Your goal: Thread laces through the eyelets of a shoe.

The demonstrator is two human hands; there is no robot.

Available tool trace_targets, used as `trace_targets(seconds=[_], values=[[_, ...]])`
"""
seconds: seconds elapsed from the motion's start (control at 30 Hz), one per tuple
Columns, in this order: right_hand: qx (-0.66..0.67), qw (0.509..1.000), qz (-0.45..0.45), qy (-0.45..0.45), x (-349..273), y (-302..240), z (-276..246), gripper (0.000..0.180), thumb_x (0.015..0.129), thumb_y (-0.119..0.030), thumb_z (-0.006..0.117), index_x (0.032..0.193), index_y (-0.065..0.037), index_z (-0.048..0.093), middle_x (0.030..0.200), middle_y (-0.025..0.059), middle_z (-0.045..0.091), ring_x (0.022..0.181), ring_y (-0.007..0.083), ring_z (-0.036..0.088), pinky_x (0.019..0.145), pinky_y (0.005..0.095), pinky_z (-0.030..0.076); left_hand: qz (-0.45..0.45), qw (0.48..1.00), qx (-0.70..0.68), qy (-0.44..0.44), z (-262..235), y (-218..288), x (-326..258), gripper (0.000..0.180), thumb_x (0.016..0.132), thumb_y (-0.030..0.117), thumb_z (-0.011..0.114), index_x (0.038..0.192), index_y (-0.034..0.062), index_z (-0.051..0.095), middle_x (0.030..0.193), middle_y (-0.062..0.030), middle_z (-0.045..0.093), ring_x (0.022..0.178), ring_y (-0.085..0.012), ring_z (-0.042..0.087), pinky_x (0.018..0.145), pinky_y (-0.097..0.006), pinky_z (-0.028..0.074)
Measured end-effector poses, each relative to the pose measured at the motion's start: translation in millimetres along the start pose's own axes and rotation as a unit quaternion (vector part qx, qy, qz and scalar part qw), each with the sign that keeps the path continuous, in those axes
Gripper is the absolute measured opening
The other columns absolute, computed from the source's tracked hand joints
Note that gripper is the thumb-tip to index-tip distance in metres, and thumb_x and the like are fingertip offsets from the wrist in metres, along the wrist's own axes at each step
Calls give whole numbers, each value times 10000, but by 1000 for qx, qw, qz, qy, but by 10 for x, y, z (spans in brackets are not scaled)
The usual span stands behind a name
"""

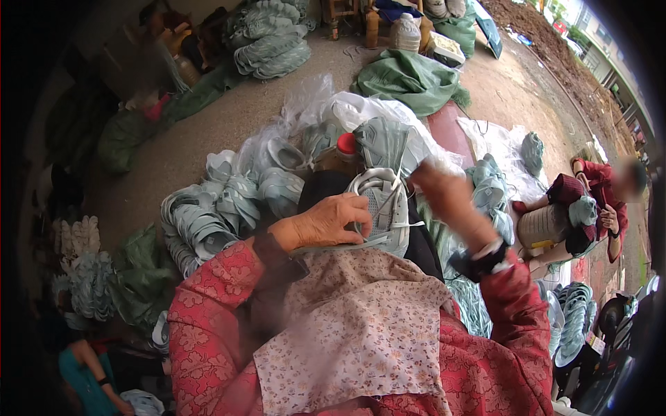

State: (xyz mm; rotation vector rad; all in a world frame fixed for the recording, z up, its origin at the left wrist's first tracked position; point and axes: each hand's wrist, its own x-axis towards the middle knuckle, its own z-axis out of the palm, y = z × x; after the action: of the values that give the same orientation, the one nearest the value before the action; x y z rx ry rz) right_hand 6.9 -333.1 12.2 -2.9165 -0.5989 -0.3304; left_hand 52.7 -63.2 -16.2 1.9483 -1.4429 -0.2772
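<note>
Shoe upper, pale grey-green, at the far edge of the lap, apparently part-worked.
In the head view, a loose lace suggests unfinished work; the left hand curls half closed at its left edge, grip unclear; the right hand is too blurred to tell; stacked uppers lie left, their stage unclear.

A rumpled green sack lies on the bare floor beside crumpled clear plastic sheeting, with a pale translucent jug and a brown container standing beyond it. At right, a co-worker in red sits near a pale, ribbed tub. At lower left, another co-worker in teal bends an arm with a dark wristband, below a dark green sack. Brown earth lies piled outdoors at upper right, near a pale building.
</note>
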Motion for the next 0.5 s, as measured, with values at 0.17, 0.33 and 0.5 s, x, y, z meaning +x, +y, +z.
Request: trace_targets(seconds=[0.17, 0.33, 0.5], values=[[457, 847, 248, 108, -169, 694, -299, 189, 959, -211, 644, 987, -24, 644, 864, 62, 651, 717, 151, 637, 609, 283, 503, -78, 995, 62, 0, 145, 127, 86, 306, 732, 388, 817, 695, 109, 698, 845, -38, 521, 913, -254, 547, 795, -371, 461], [862, 475, 171, 42, -88, 277, -364, 265, 1013, -250, 520, 1112, -14, 591, 992, 122, 669, 815, 182, 656, 691, 323, 550, -114, 991, 62, 14, 212, 202, 102, 338, 716, 425, 834, 705, 109, 713, 848, -39, 522, 899, -246, 541, 798, -370, 457], [895, 400, 164, 108, -67, 861, -220, 185, 1010, -172, 478, 1029, -23, 586, 954, 90, 662, 801, 184, 652, 792, 356, 566, -162, 986, 45, 3, 220, 311, 175, 342, 704, 415, 847, 686, 101, 711, 880, -43, 518, 905, -249, 514, 817, -343, 438]])
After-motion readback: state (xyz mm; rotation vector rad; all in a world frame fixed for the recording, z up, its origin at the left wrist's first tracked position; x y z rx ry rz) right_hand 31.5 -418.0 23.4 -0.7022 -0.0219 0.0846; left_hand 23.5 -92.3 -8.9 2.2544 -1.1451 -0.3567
